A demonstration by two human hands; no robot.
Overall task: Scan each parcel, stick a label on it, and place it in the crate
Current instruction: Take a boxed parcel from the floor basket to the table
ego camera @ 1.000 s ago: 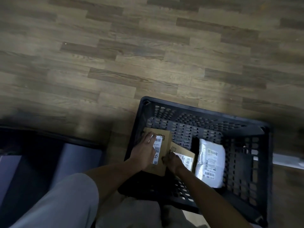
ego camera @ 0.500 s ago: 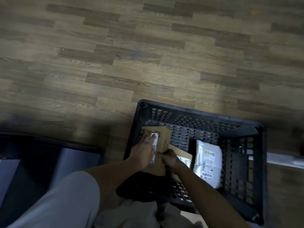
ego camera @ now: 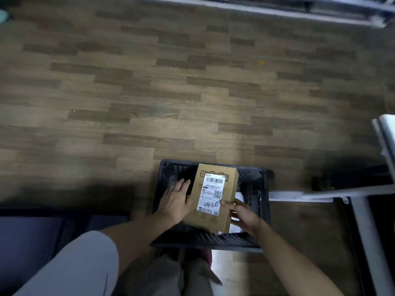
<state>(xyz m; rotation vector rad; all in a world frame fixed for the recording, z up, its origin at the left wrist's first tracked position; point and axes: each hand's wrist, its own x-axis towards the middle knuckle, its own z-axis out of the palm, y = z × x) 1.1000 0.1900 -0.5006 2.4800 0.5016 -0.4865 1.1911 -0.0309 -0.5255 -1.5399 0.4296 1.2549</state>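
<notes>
A brown cardboard parcel [ego camera: 213,197] with a white shipping label [ego camera: 211,195] and handwritten marks is held above the black plastic crate [ego camera: 252,186] on the floor. My left hand [ego camera: 176,199] lies flat against the parcel's left side. My right hand [ego camera: 241,214] grips its lower right edge, thumb on the label. A white poly-bag parcel [ego camera: 239,197] shows just behind the box, inside the crate. Most of the crate's inside is hidden by the box and my hands.
Wood-pattern floor [ego camera: 171,92] stretches ahead. A white metal frame [ego camera: 363,221] stands at the right, close to the crate. A dark blue surface [ego camera: 42,236] lies at the left. My knees [ego camera: 85,268] are below the crate.
The camera has pulled back and up. The brown parcel, which lay in the crate's left part, is now lifted above the crate in both hands, label up.
</notes>
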